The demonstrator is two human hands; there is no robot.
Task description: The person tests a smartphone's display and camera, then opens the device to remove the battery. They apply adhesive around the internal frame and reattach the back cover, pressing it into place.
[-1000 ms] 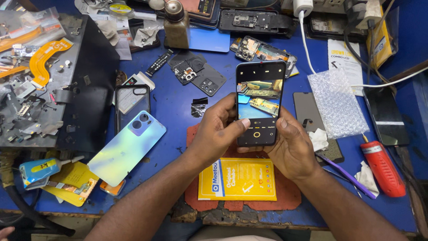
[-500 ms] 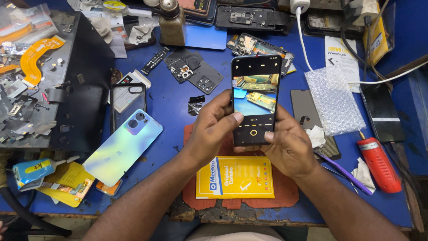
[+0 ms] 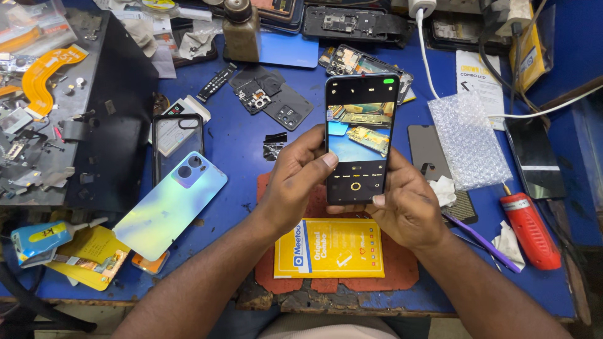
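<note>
Head view: a smartphone (image 3: 360,138) is gripped by both the left hand (image 3: 294,182) and the right hand (image 3: 407,210) — camera preview already lit, iridescent back cover (image 3: 169,204) left of them unfitted.

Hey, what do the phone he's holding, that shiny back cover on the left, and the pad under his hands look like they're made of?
Phone: glossy glass front, lit screen, seemingly a dark frame. Held by the left hand and right hand.
Back cover: probably plastic or glass, with an iridescent blue-to-yellow sheen.
Pad: likely rubber or silicone, matte reddish, with worn, ragged edges.
</note>
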